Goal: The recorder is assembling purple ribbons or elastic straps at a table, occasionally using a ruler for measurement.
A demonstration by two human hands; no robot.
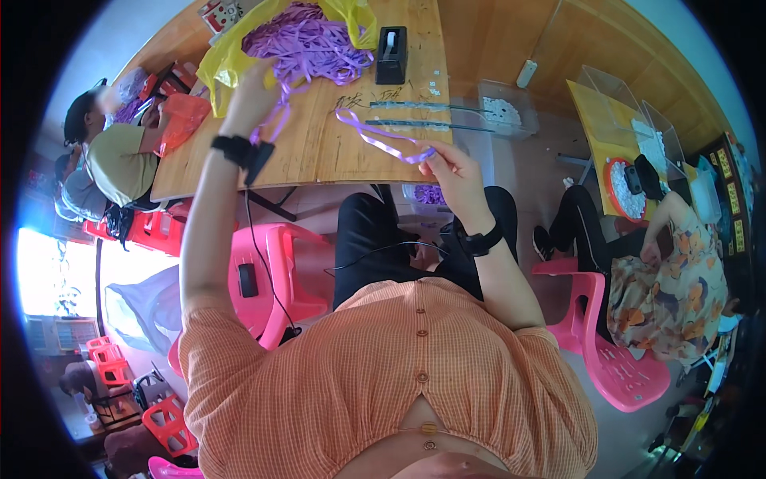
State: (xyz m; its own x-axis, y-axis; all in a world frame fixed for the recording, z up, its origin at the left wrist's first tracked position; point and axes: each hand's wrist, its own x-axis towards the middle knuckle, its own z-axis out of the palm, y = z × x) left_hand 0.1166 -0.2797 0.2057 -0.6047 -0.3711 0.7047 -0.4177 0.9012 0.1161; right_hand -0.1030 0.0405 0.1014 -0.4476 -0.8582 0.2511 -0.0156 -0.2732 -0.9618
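My right hand (456, 182) pinches the end of a shiny purple ribbon (375, 137) between thumb and fingers, above the table's near edge. The ribbon loops away to the left over the wood. My left hand (249, 100) reaches to the near side of an open yellow plastic bag (219, 68), beside a tangled heap of purple ribbons (307, 44). Its fingers are smeared by motion, so their grip is hidden. A loose purple ribbon (281, 116) hangs from the heap beside that hand.
A black tape dispenser (391, 57) stands behind two dark rods (431, 106) bearing clear tape, which overhang the wooden table (319, 156). A clear bin (523, 120) holds white pieces. Pink chairs (291, 263) flank me. Other people sit left and right, one near a red tray (613, 172).
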